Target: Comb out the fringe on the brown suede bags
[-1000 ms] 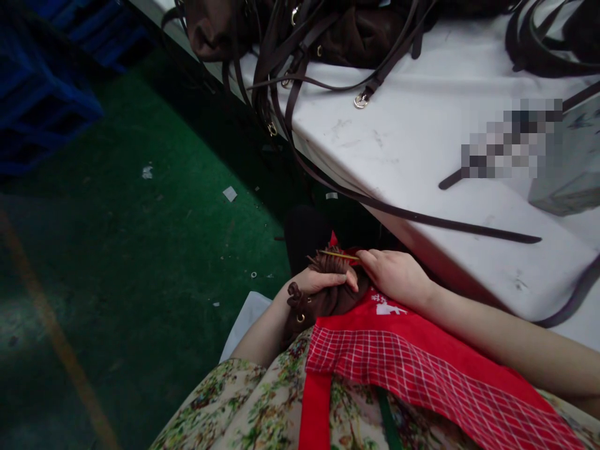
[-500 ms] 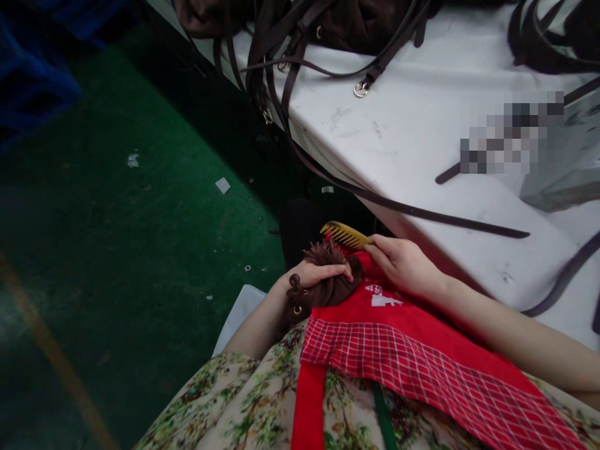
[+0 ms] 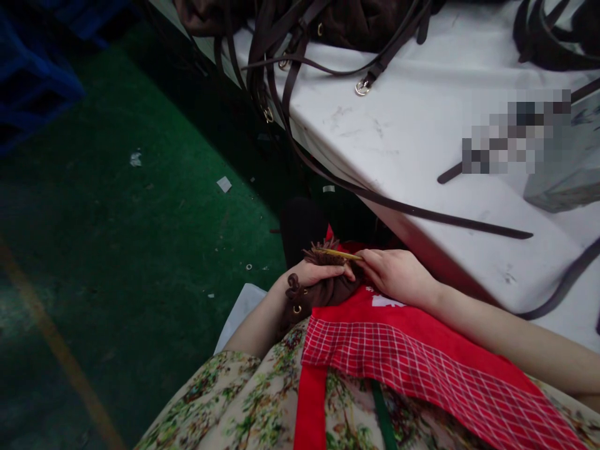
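- The left hand [image 3: 321, 273] is closed around a soft, dark-brown bag [image 3: 328, 292] with gold eyelets, a brown fringe [image 3: 313, 255] of thin strips spraying out beyond the grip.
- The right hand [image 3: 398, 273] pinches a slim yellow comb [image 3: 345, 254], seen edge-on, its far end at the fringe.
- The bag lies over the red apron [image 3: 354, 305], beside the white, cloth-like tabletop [image 3: 412, 125].

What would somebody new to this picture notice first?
The bright red apron at bottom centre stands out first. Just above it, the left hand holds a brown fringe and the right hand a yellow comb. Dark straps hang over the edge of the white table, upper centre.
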The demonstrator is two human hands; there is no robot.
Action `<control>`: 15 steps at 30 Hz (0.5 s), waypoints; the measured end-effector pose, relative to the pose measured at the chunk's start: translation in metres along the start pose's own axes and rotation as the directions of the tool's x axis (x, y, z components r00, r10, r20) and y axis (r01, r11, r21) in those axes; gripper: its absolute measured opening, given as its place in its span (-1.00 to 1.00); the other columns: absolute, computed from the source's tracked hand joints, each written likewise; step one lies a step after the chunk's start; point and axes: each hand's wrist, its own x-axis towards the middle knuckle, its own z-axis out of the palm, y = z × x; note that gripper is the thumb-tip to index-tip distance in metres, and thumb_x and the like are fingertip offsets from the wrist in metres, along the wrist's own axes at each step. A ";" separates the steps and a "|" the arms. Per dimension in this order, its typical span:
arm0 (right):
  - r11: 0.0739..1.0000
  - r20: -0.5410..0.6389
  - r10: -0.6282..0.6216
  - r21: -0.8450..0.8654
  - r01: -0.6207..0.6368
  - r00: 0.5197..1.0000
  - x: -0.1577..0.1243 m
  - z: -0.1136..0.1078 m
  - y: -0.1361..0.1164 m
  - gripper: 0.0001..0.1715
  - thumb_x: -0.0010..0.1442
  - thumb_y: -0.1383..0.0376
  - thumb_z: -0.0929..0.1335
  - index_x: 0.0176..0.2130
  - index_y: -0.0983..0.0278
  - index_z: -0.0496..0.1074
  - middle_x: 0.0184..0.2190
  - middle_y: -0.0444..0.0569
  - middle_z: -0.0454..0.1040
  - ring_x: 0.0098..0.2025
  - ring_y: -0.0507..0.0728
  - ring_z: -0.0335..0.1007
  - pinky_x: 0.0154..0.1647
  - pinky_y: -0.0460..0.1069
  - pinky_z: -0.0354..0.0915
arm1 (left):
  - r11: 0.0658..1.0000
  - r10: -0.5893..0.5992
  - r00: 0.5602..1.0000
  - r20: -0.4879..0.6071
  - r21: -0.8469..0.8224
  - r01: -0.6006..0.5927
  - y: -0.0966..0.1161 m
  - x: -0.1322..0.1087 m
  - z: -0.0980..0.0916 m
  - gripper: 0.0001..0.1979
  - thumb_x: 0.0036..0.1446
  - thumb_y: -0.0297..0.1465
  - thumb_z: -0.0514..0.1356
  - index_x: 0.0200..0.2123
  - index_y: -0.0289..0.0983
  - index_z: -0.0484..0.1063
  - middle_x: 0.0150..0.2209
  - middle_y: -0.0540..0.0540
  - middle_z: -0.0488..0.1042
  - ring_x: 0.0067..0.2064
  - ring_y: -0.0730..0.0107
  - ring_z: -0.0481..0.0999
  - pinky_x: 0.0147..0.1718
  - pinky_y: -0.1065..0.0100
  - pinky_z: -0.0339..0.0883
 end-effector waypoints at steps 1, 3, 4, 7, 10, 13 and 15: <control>1.000 0.000 0.004 0.007 -0.004 1.000 0.001 0.001 0.000 -0.65 0.37 0.22 0.12 -0.22 0.27 0.40 -0.35 -0.01 0.54 -0.37 0.08 0.44 -0.39 -0.05 0.16 | 1.000 0.011 1.000 0.000 0.000 -0.011 0.001 0.000 0.000 -0.69 0.09 -0.19 0.25 -0.32 -0.35 0.57 -0.28 -0.18 0.55 -0.13 0.23 0.50 0.07 0.22 0.26; 1.000 -0.023 0.013 0.025 -0.012 1.000 0.002 0.002 0.001 -0.66 0.37 0.22 0.12 -0.20 0.27 0.40 -0.33 -0.01 0.55 -0.35 0.09 0.45 -0.36 -0.05 0.19 | 1.000 0.024 1.000 -0.008 -0.005 -0.024 0.002 0.000 0.000 -0.69 0.08 -0.19 0.26 -0.32 -0.35 0.57 -0.27 -0.18 0.54 -0.12 0.21 0.50 0.06 0.21 0.26; 0.999 -0.050 0.022 0.032 -0.021 0.999 0.002 0.001 0.001 -0.65 0.37 0.21 0.12 -0.18 0.27 0.40 -0.32 -0.01 0.55 -0.34 0.09 0.45 -0.35 -0.05 0.20 | 1.000 0.025 1.000 -0.017 -0.007 -0.025 0.003 0.000 0.000 -0.69 0.08 -0.19 0.26 -0.32 -0.35 0.57 -0.28 -0.18 0.54 -0.13 0.21 0.50 0.06 0.21 0.27; 0.998 -0.140 0.051 0.051 -0.044 0.989 -0.001 -0.002 0.000 -0.63 0.38 0.20 0.09 -0.15 0.27 0.39 -0.30 0.00 0.55 -0.33 0.11 0.46 -0.32 -0.04 0.23 | 1.000 -0.001 1.000 -0.031 0.002 0.001 0.004 -0.001 0.001 -0.70 0.09 -0.20 0.25 -0.35 -0.35 0.57 -0.28 -0.18 0.54 -0.13 0.22 0.50 0.06 0.21 0.27; 0.998 -0.132 0.016 0.057 -0.008 0.991 -0.004 -0.006 -0.002 -0.62 0.39 0.20 0.08 -0.17 0.27 0.38 -0.33 -0.02 0.54 -0.35 0.10 0.46 -0.33 -0.04 0.22 | 0.999 -0.042 0.998 -0.056 -0.004 0.041 0.001 -0.003 0.001 -0.73 0.10 -0.23 0.24 -0.33 -0.34 0.58 -0.25 -0.16 0.56 -0.11 0.24 0.50 0.09 0.24 0.24; 0.998 -0.075 -0.021 0.049 0.025 0.997 -0.006 -0.005 -0.004 -0.62 0.39 0.21 0.08 -0.21 0.27 0.38 -0.36 -0.03 0.54 -0.37 0.09 0.45 -0.36 -0.05 0.20 | 0.997 -0.072 0.995 -0.073 -0.033 0.070 -0.003 -0.005 0.001 -0.73 0.09 -0.24 0.25 -0.32 -0.35 0.58 -0.21 -0.17 0.57 -0.09 0.25 0.51 0.11 0.25 0.23; 0.999 -0.061 -0.019 0.034 0.021 0.998 -0.006 -0.004 -0.005 -0.62 0.39 0.22 0.08 -0.21 0.27 0.38 -0.36 -0.03 0.54 -0.37 0.09 0.45 -0.37 -0.04 0.18 | 0.997 -0.073 0.995 -0.072 -0.040 0.070 -0.005 -0.005 0.001 -0.73 0.09 -0.24 0.26 -0.32 -0.35 0.58 -0.20 -0.17 0.57 -0.08 0.25 0.51 0.11 0.26 0.23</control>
